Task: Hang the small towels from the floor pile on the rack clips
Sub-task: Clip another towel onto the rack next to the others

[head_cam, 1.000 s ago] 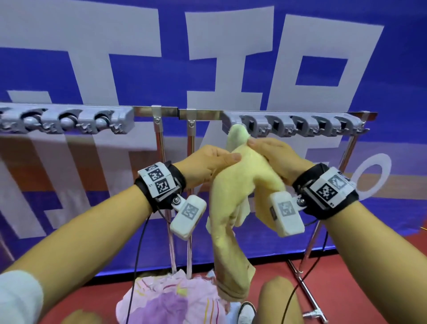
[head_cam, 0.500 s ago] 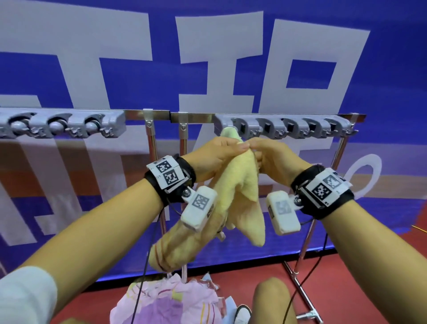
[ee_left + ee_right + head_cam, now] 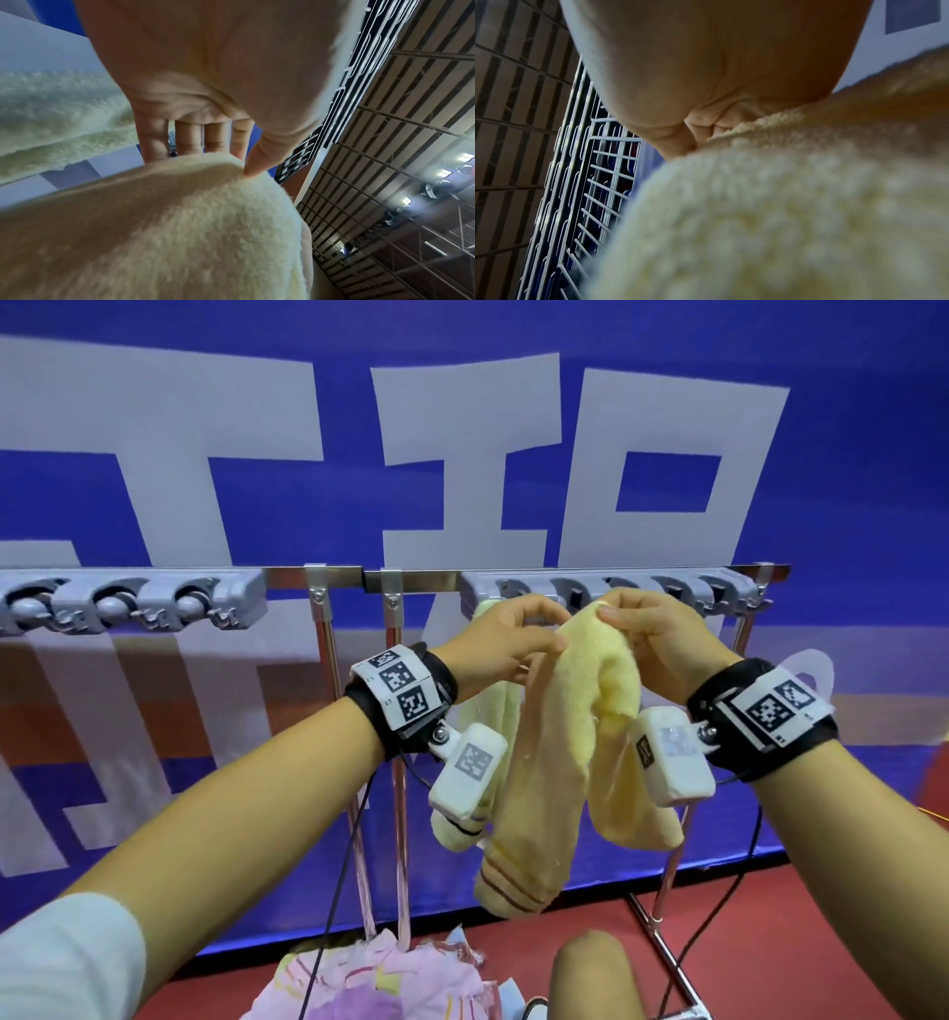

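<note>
1. Pale yellow fluffy terry towel with brown stripes at its lower end is held up in front of the right-hand grey plastic clip strip on the chrome rack rail.
2. Left hand: thumb and fingers pinch the towel's upper edge; the left wrist view shows the thumb tip pressed into the pile.
3. Right hand: fingers curl over the towel's top corner and pinch it just below the clips.
4. One yellow end reaches the leftmost clip of that strip, behind the left hand; cannot tell whether it is clamped.
5. The rest of the towel hangs in folds between the wrists.
6. Second grey clip strip sits on the rail well to the left.
7. Pink and purple cloth pile lies on the red floor below the rack.
8. Blue banner with large pale lettering stands behind.
</note>
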Tool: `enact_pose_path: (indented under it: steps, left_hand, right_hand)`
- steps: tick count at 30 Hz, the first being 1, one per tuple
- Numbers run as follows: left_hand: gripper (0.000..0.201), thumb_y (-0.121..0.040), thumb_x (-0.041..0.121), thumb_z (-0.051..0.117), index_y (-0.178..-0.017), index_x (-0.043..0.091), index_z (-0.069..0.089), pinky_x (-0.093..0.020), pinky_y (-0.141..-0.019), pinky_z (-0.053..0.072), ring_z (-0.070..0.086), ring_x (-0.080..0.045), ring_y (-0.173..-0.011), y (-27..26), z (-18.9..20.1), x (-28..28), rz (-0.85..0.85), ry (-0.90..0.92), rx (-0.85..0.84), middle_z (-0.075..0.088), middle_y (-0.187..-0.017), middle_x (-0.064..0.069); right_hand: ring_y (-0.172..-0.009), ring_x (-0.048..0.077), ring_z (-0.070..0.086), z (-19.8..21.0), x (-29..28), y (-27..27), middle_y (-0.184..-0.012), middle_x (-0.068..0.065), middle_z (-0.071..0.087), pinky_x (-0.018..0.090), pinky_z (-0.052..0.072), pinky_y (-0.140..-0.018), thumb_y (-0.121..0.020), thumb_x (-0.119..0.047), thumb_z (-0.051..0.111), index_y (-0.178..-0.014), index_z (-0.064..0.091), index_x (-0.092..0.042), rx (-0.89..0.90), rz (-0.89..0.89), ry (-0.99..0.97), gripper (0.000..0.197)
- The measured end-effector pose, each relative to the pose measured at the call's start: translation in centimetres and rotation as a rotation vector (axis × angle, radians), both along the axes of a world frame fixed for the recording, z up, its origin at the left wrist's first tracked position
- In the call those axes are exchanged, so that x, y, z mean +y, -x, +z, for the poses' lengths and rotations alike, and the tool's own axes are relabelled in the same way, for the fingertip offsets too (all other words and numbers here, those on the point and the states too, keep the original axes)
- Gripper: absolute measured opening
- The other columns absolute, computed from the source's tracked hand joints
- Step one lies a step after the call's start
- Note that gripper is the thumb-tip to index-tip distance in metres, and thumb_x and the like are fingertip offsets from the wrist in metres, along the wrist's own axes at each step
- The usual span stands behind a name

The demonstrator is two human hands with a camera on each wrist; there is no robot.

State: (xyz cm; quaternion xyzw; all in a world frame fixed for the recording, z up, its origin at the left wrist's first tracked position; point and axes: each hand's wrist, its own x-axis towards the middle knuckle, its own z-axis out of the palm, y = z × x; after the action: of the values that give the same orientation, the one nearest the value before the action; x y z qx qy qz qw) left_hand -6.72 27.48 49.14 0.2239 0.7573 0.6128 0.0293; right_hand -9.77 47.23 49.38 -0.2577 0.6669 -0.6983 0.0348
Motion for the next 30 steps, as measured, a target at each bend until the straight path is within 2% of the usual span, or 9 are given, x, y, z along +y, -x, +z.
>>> enact_pose_path:
  steps: [2,4,6,11,14,17,20,25,30]
  left_hand:
    - [0.02,-0.093,0.001,0.056,-0.106,0.017,0.055,-0.029,-0.066,0.047,0.05,-0.022,-0.075,0.6,0.2,0.6,0.012,-0.003,0.015,0.052,-0.077,-0.008]
    - [0.022,-0.092,-0.001,0.055,-0.103,0.019,0.055,-0.03,-0.067,0.047,0.047,-0.023,-0.082,1.4,0.5,1.3,0.055,-0.028,0.043,0.046,-0.087,-0.011]
    - [0.022,-0.093,-0.002,0.053,-0.101,0.018,0.052,-0.029,-0.063,0.044,0.046,-0.02,-0.072,2.2,0.8,1.9,0.108,-0.053,0.079,0.046,-0.073,-0.012]
    - [0.018,-0.095,0.001,0.047,-0.101,0.018,0.048,-0.026,-0.054,0.034,0.039,-0.009,-0.051,4.3,1.7,3.1,0.217,0.022,0.202,0.047,-0.05,0.013]
    - [0.014,-0.098,0.005,0.041,-0.106,0.015,0.047,-0.021,-0.05,0.033,0.036,-0.007,-0.05,5.2,2.4,3.6,0.243,0.137,0.301,0.047,-0.053,0.014]
    - [0.016,-0.098,0.008,0.039,-0.11,0.017,0.044,-0.023,-0.052,0.036,0.039,-0.011,-0.057,6.5,3.3,3.8,0.262,0.224,0.346,0.045,-0.07,0.0]
    - [0.019,-0.098,0.006,0.038,-0.11,0.019,0.041,-0.023,-0.047,0.04,0.04,-0.013,-0.059,7.5,3.8,3.4,0.275,0.276,0.342,0.045,-0.076,-0.005]
    - [0.019,-0.096,0.008,0.039,-0.107,0.023,0.044,-0.034,-0.063,0.043,0.044,-0.017,-0.063,9.7,3.4,1.6,0.318,0.345,0.355,0.048,-0.075,-0.005]
    - [0.016,-0.096,0.006,0.043,-0.101,0.019,0.052,-0.031,-0.064,0.041,0.042,-0.013,-0.06,11.6,2.6,0.2,0.371,0.348,0.324,0.047,-0.068,-0.002]
  right_hand:
    - [-0.064,0.018,0.056,0.4,0.9,0.4,-0.07,0.006,0.059,0.031,0.046,-0.064,-0.094,-0.006,0.051,-0.074,0.059,-0.01,-0.017,-0.029,0.035,0.022]
    - [-0.064,0.019,0.054,0.6,1.5,1.0,-0.071,0.007,0.057,0.031,0.045,-0.063,-0.093,-0.004,0.052,-0.075,0.059,-0.009,-0.021,-0.065,0.037,0.02]
    - [-0.061,0.017,0.052,0.8,2.0,1.8,-0.071,0.006,0.055,0.027,0.043,-0.056,-0.091,-0.001,0.052,-0.079,0.059,-0.008,-0.003,-0.137,-0.006,0.016]
    - [-0.057,0.015,0.044,1.8,2.9,4.0,-0.069,0.005,0.051,0.019,0.035,-0.044,-0.086,0.006,0.052,-0.077,0.06,-0.013,0.07,-0.295,-0.144,0.022]
    - [-0.057,0.016,0.041,2.9,2.8,5.1,-0.066,0.003,0.048,0.025,0.031,-0.049,-0.086,0.005,0.053,-0.077,0.056,-0.014,0.138,-0.347,-0.189,0.022]
    - [-0.057,0.016,0.041,3.8,2.6,6.2,-0.067,0.003,0.048,0.026,0.031,-0.053,-0.086,0.005,0.051,-0.08,0.054,-0.015,0.182,-0.404,-0.227,0.021]
    - [-0.059,0.015,0.042,4.0,2.2,7.3,-0.069,0.002,0.049,0.025,0.033,-0.056,-0.086,0.003,0.052,-0.082,0.054,-0.013,0.233,-0.418,-0.279,0.016]
    - [-0.064,0.015,0.049,3.5,0.5,9.5,-0.068,-0.001,0.057,0.029,0.038,-0.062,-0.081,-0.007,0.059,-0.075,0.057,-0.019,0.349,-0.396,-0.347,0.014]
    - [-0.062,0.017,0.05,2.9,-1.5,12.1,-0.061,-0.008,0.057,0.032,0.04,-0.065,-0.062,-0.019,0.051,-0.065,0.058,-0.027,0.399,-0.431,-0.422,0.011]
